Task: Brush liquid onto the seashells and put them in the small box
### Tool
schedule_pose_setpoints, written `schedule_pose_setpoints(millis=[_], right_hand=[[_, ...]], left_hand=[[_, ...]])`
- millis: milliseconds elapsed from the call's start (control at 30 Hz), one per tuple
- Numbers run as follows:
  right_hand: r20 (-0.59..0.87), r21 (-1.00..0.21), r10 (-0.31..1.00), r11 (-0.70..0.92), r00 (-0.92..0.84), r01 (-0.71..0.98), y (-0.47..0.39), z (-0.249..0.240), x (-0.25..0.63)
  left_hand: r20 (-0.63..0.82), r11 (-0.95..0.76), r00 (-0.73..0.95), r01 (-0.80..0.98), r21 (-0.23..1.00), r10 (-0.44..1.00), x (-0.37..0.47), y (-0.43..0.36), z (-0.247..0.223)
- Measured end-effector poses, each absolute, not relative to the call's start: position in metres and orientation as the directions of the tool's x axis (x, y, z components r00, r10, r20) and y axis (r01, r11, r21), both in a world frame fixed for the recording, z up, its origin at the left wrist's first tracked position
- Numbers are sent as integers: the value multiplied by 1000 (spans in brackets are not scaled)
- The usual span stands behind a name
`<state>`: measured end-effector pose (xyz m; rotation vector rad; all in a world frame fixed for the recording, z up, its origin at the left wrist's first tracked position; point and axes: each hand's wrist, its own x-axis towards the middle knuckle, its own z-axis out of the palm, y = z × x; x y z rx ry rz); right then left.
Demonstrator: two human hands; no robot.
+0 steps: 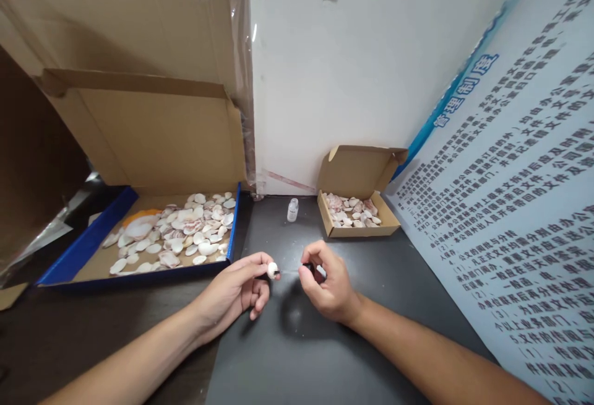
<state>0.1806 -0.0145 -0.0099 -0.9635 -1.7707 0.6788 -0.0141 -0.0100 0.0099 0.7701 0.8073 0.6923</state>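
Pinched between the thumb and forefinger of my left hand (244, 287) is a small white shell (271, 269). My right hand (327, 282) is closed on a black cap (308, 266) with a thin pale stem (290, 271) pointing left at the shell. The stem's dark tip (277, 273) appears to touch the shell's right side, though contact is hard to make out. Beyond both hands, a small clear bottle (292, 210) stands upright on the dark table (371, 355), with no cap on it.
At the left, a blue-sided cardboard box (139, 273) lies open with many shells (199, 231). A smaller open cardboard box (362, 230) of shells (352, 210) stands at the back right. A white wall (315, 95) rises behind, and a printed poster (505, 194) slants along the right.
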Motion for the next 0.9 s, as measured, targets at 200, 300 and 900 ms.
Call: schedule_pose_setpoints(millis=[200, 300, 900], right_hand=[[538, -773, 819, 574, -200, 271, -14, -9, 180], [507, -792, 837, 546, -204, 272, -15, -12, 179], [496, -831, 840, 532, -220, 160, -8, -18, 179]], left_hand=[[-358, 531, 510, -244, 811, 782, -15, -9, 7], [-346, 529, 509, -273, 803, 788, -15, -9, 5], [-356, 534, 497, -280, 798, 792, -15, -8, 3]])
